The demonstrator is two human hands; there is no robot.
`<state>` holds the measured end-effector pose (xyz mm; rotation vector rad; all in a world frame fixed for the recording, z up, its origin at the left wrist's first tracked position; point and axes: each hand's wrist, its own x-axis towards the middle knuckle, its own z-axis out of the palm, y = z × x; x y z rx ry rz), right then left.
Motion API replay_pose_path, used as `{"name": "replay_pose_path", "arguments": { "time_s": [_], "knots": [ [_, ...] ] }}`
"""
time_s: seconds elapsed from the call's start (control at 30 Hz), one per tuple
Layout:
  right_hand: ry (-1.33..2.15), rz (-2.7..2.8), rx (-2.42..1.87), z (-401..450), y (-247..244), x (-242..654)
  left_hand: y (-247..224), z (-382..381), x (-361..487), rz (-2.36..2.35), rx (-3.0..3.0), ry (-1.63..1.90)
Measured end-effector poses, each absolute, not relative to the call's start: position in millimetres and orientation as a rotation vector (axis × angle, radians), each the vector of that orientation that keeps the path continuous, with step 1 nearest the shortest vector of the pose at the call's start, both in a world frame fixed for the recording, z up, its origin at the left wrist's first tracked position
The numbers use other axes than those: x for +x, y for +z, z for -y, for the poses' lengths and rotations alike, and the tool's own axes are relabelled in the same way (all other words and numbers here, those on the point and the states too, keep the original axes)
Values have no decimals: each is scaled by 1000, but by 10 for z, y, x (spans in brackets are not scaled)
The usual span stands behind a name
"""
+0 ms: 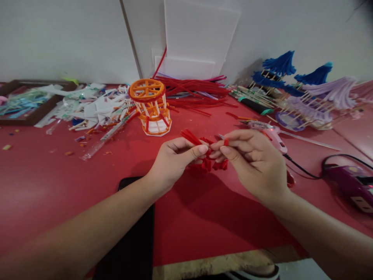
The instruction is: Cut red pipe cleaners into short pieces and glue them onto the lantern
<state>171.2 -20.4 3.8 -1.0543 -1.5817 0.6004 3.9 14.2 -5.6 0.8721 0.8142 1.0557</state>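
My left hand (177,157) is closed, its thumb and fingers pinching a small bundle of red pipe cleaners (190,137) that fans out to the upper left. Close by on the right, my right hand (255,163) pinches a short red pipe cleaner piece (226,142) between thumb and forefinger. A pointed metal tip (220,136) pokes out by those fingers, and a red loop (290,179) shows behind the wrist; they look like parts of scissors, mostly hidden by the hand. Beneath both hands lie more short red pipe cleaner pieces (207,165) on the red table.
An orange pipe cleaner tower (148,95) stands beyond the hands, before a pile of red pipe cleaners (192,87). White scraps (100,109) lie left. A pink glue gun (278,140), corded purple device (349,184) and blue-roofed model (279,64) are right. A black flat slab (131,233) lies under my left forearm.
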Motion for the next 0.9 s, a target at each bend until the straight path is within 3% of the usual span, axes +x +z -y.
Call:
{"name": "replay_pose_path", "arguments": {
  "time_s": [0.17,0.37,0.9],
  "knots": [
    [347,1779,-1117,214,55,1744,-37,-129,24,-781,1015,1080],
    [422,1745,-1162,243,44,1738,-55,-115,9,-753,1060,1067],
    [67,2046,-976,198,73,1771,-15,-139,27,-747,810,980]
  ]
}}
